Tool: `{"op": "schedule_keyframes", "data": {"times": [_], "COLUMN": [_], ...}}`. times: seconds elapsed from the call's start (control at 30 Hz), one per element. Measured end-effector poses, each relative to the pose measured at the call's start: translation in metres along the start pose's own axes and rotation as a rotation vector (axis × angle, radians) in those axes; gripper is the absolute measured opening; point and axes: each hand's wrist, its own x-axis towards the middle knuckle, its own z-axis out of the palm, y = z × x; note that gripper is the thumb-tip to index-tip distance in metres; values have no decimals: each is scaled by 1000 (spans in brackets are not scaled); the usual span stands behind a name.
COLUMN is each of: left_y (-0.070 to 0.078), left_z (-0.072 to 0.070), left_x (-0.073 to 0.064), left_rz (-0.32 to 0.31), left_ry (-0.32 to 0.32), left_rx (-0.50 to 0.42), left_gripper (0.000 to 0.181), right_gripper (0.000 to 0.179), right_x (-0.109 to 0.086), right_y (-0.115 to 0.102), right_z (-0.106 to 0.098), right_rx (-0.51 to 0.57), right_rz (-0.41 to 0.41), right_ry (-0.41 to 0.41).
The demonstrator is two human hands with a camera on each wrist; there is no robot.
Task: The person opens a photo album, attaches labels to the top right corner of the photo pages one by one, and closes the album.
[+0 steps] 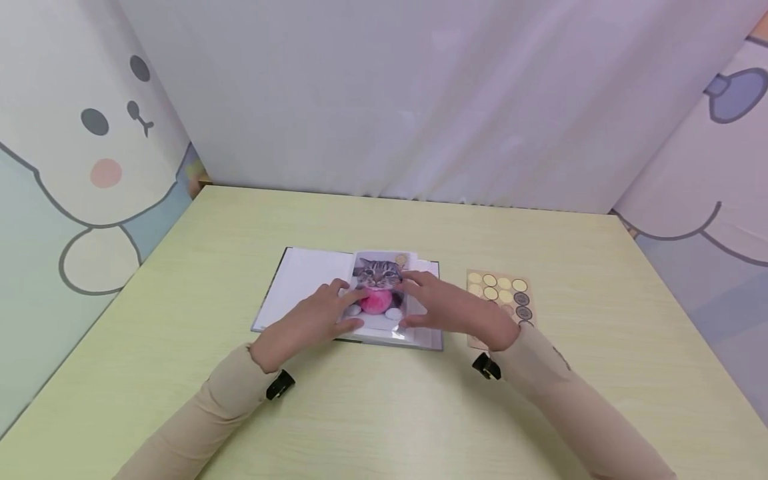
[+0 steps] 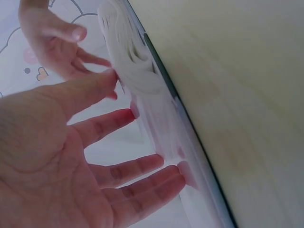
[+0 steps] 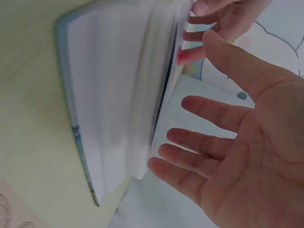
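Observation:
An open photo album point(image 1: 303, 273) lies on the table with its white left page bare. On its right side, a clear-sleeved page carries a cat picture point(image 1: 379, 272) with a pink ball, and a small round sticker point(image 1: 401, 259) sits near the top corner. My left hand point(image 1: 306, 323) touches the album with extended fingertips, spread in the left wrist view. From the right, my right hand point(image 1: 447, 305) reaches over the picture's edge. Its fingers point(image 3: 204, 142) are spread and fairly straight in the right wrist view, beside the thick stack of pages point(image 3: 111, 90).
A brown sheet of round stickers point(image 1: 477, 300), yellow and dark, lies right of the album, partly under my right forearm. The pale wooden table point(image 1: 384, 413) extends around both. A white curtain point(image 1: 384, 100) hangs behind, with cartoon-printed cloth point(image 1: 90, 173) at the sides.

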Motion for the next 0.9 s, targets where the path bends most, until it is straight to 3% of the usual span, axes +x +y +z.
{"op": "schedule_keyframes", "data": {"times": [0.17, 0.37, 0.9], "left_y": [1, 3, 6], "left_z": [0, 0, 1], "left_x": [0, -1, 0], "left_rz": [-13, -17, 29], "left_ry": [-7, 4, 57], "left_rx": [-1, -27, 50], "left_gripper": [57, 56, 52], "right_gripper": [77, 75, 76], "right_x": [-7, -9, -4], "right_y": [3, 5, 1], "right_z": [14, 24, 27], "right_rx": [45, 20, -12], "right_rz": [8, -26, -6], "right_ry": [-2, 47, 66]}}
